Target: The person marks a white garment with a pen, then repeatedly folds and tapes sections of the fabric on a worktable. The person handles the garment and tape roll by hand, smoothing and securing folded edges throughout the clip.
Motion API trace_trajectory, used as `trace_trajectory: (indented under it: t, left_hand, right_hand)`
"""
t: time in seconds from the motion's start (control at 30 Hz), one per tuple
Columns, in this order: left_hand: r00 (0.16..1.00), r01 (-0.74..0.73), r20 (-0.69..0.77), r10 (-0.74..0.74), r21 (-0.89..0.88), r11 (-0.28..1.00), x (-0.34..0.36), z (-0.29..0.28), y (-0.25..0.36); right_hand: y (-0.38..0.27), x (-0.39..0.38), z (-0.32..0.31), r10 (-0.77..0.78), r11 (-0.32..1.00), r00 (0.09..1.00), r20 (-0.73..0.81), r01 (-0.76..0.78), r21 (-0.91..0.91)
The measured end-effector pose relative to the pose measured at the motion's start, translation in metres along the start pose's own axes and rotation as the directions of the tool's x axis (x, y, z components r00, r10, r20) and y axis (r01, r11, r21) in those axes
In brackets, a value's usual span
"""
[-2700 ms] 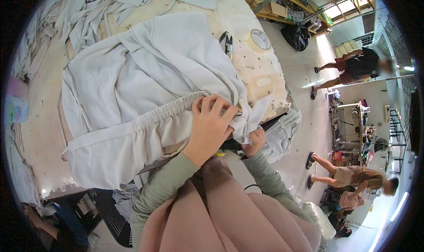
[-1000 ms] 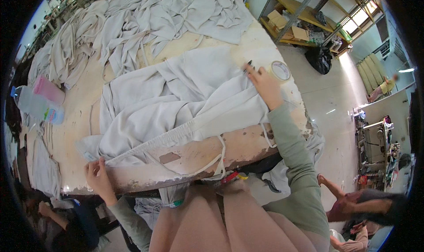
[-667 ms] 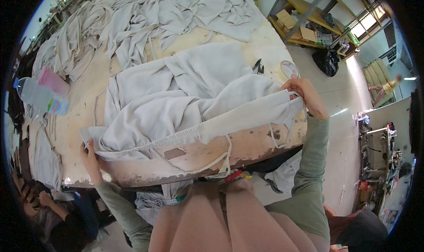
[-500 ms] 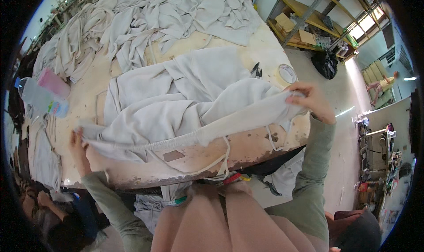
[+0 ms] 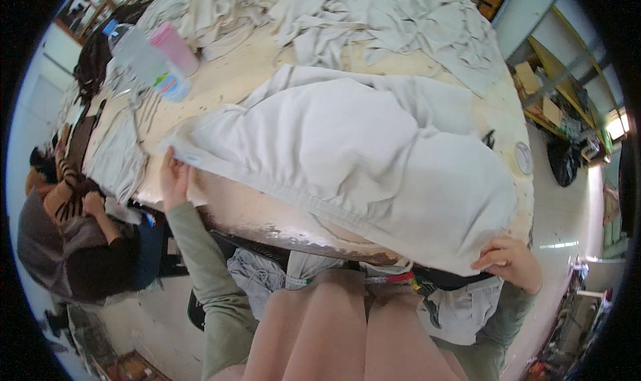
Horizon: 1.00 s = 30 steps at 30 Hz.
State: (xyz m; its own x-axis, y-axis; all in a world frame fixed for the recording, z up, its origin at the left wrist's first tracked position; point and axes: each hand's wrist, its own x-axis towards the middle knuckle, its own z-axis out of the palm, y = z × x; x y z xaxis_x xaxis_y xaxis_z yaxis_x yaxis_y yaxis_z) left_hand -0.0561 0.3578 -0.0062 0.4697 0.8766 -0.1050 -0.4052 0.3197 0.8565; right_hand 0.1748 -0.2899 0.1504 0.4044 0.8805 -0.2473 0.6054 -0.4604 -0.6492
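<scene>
A pale grey pair of drawstring trousers (image 5: 360,141), or a similar garment with a gathered waistband, lies spread and puffed up across the table's near part. My left hand (image 5: 175,181) pinches one end of the waistband, beside a small white label. Lower and to the right, my right hand (image 5: 513,262) grips the other end near the table edge. Between both hands the band runs taut on a slant. The garment's far part lies folded on the tabletop, its legs partly hidden beneath.
Pale cloth pieces (image 5: 374,27) are heaped across the far side of the worn table (image 5: 227,197). A clear bottle (image 5: 148,67) and a pink tumbler (image 5: 175,47) stand at left. Small black snips (image 5: 489,139) and a tape roll (image 5: 523,158) lie at right. Another person (image 5: 80,241) sits at left.
The waistband has swung so its right end is lower and nearer me. The garment is turned and billowed out; the drawstring that hung in front is mostly out of sight. The view has shifted left.
</scene>
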Motion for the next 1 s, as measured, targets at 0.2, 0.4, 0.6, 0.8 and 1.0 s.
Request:
trace_trajectory:
  t: [0.2,0.4,0.6,0.8,1.0]
  left_hand:
    - [0.999,-0.034,0.014,0.035,-0.010,0.999,-0.038,0.065,0.013]
    - [0.976,0.020,0.215,-0.042,0.103,0.994,-0.138,0.181,-0.006]
    - [0.853,0.026,0.472,-0.221,0.384,0.923,-0.227,0.228,-0.021]
    - [0.847,-0.038,0.504,-0.172,0.380,0.924,-0.246,0.233,-0.030]
    - [0.877,-0.245,0.476,-0.069,0.566,0.787,-0.247,0.233,-0.038]
  right_hand:
    - [-0.026,0.018,-0.001,0.126,0.976,0.981,0.149,-0.095,-0.195]
    - [-0.074,0.094,0.005,-0.369,0.907,0.925,-0.094,0.336,-0.252]
    - [-0.117,0.167,0.022,-0.365,0.884,0.869,-0.333,0.436,0.168]
    - [-0.118,0.190,0.030,-0.166,0.900,0.904,-0.394,0.302,0.315]
    - [-0.107,0.195,0.039,-0.240,0.886,0.891,-0.386,0.364,0.289]
